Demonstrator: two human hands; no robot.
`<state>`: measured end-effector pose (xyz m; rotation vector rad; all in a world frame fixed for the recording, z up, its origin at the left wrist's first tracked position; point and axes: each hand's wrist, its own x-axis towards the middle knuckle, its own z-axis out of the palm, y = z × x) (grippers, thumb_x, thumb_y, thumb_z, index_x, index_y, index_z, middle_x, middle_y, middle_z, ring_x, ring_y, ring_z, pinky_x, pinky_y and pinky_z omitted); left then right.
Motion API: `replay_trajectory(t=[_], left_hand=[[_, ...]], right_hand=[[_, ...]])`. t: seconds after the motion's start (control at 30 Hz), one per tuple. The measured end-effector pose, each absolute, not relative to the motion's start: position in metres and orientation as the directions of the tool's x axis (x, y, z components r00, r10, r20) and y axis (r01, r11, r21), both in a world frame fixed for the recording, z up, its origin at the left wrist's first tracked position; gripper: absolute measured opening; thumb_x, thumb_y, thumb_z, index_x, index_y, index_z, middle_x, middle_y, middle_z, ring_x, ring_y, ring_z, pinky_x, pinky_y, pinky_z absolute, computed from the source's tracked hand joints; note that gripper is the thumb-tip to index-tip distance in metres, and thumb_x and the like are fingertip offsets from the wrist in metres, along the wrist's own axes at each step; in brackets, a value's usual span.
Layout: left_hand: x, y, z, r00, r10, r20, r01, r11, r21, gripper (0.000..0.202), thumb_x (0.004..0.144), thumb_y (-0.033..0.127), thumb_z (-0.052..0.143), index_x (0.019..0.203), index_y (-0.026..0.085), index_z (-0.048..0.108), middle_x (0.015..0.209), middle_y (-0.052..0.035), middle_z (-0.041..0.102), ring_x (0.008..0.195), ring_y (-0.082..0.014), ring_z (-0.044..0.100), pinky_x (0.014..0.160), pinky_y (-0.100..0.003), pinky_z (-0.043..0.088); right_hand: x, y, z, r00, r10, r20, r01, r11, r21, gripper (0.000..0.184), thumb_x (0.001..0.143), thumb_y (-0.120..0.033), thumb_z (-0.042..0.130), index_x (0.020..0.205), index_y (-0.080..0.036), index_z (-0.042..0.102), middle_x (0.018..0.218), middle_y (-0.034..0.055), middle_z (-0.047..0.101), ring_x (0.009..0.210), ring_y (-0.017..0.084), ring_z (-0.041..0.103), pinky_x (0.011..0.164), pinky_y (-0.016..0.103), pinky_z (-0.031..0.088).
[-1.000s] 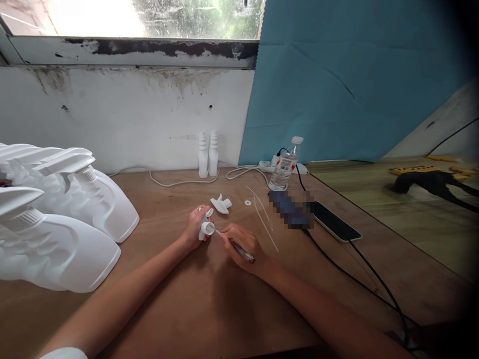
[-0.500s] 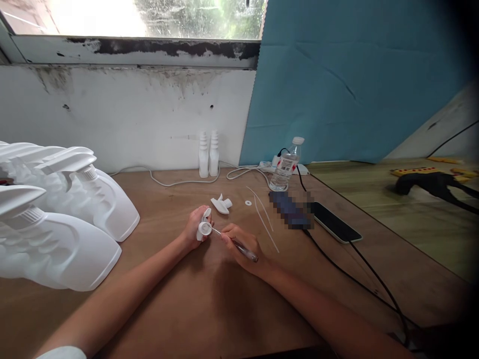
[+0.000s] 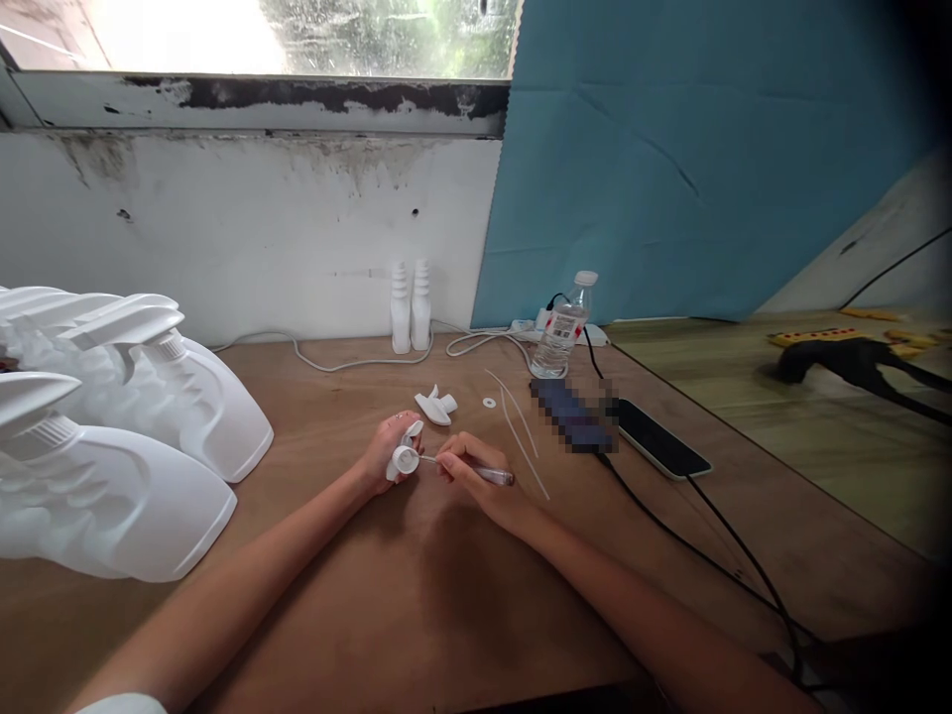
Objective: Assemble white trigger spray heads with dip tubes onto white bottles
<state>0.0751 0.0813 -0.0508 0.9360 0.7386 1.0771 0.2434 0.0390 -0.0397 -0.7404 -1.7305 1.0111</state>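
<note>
Since a second ago our right hand [image 3: 476,474] levelled the pen-like tool [image 3: 487,474], pinching it, tip at the spray-trigger head [image 3: 405,456] our left hand [image 3: 385,448] clasps.

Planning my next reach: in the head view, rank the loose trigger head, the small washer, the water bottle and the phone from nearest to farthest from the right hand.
From the right hand:
1. Loose trigger head, just beyond, slightly left.
2. Small washer, straight beyond; too close to call against the trigger head.
3. Water bottle, far back, right.
4. Phone, off to the right.

The right hand [image 3: 476,476] is levelling the tool [image 3: 476,472], its rear end swinging up, tip staying at the cap [image 3: 404,458] in the left hand [image 3: 387,451].
</note>
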Motion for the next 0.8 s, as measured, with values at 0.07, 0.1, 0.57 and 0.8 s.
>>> replay_trajectory(t=[0.07,0.1,0.57,0.8], left_hand=[[0.075,0.081,-0.051,0.327,0.943,-0.065,-0.379,0.194,0.905,0.033,0.076,0.045,0.065,0.069,0.018,0.047,0.045,0.0055,0.047,0.026,-0.0077,0.034,0.02,-0.018,0.022],[0.074,0.081,-0.05,0.331,0.941,-0.071,-0.375,0.2,0.905,0.032,0.076,0.044,0.065,0.07,0.018,0.047,0.046,0.0054,0.048,0.026,-0.0078,0.034,0.02,-0.018,0.022],[0.075,0.084,-0.052,0.388,0.919,-0.067,-0.389,0.229,0.892,0.034,0.078,0.046,0.06,0.067,0.019,0.043,0.046,0.006,0.043,0.027,-0.0071,0.031,0.021,-0.018,0.022],[0.075,0.084,-0.056,0.336,0.939,-0.074,-0.362,0.201,0.91,0.034,0.079,0.047,0.06,0.068,0.019,0.045,0.047,0.005,0.048,0.025,-0.0078,0.034,0.022,-0.02,0.022]], right_hand=[[0.243,0.04,-0.038,-0.346,0.859,0.377,-0.071,0.376,-0.924,0.023,0.09,-0.034,0.056,0.073,-0.019,0.06,0.07,0.0002,0.059,0.062,0.012,0.054,0.062,0.027,0.043],[0.243,0.041,-0.037,-0.339,0.875,0.346,-0.123,0.323,-0.938,0.023,0.089,-0.034,0.057,0.072,-0.019,0.06,0.069,0.0001,0.06,0.061,0.012,0.054,0.062,0.028,0.043],[0.234,0.044,-0.041,-0.365,0.931,0.023,-0.501,-0.176,-0.848,0.029,0.075,-0.034,0.072,0.063,-0.017,0.053,0.069,-0.0012,0.061,0.059,0.012,0.057,0.052,0.025,0.043],[0.233,0.044,-0.044,-0.467,0.884,-0.01,-0.424,-0.234,-0.875,0.028,0.078,-0.042,0.069,0.074,-0.018,0.056,0.066,-0.0005,0.063,0.058,0.012,0.056,0.055,0.025,0.042]])
